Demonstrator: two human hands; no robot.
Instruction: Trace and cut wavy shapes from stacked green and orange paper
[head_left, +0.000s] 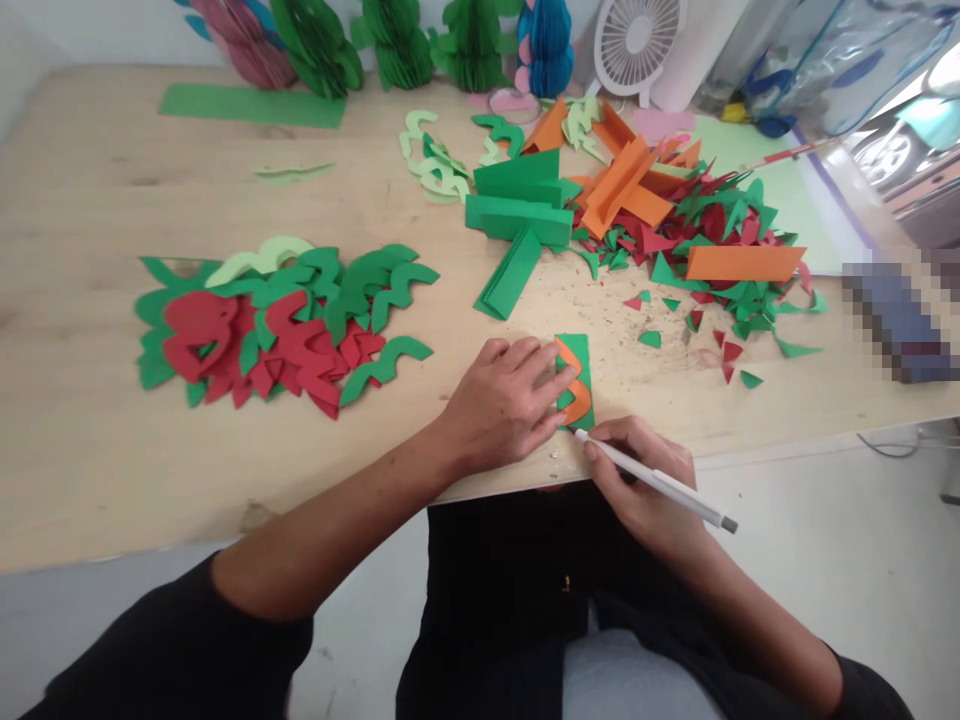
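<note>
We are working at the near edge of the wooden surface [82, 400], where a green paper rectangle [586, 362] is lying flat with its long axis running away from us. On top of it we are holding an orange wavy cut-out [577, 408], its curves following the same axis.

With the left hand [499, 400] we are pressing palm down from the left; its fingers are spreading slightly and their tips are resting on the cut-out. With the right hand [656, 510] we are pinching a white pen [675, 488] between thumb and fingers.

Governing relation: the rectangle is lying directly right of the left fingers, and ahead and to the left of the right fingers. The left hand is nearer, touching the cut-out; the right hand is standing just off the near right corner. The pen is slanting, its point aiming left and away from us at the rectangle's near short edge. We are not able to tell whether the point is touching paper.

Well to the left, a pile of red and green wavy cut-outs [300, 355] is lying apart. Beyond the rectangle, folded green strips [517, 222] are resting near a heap of paper scraps [750, 220].
</note>
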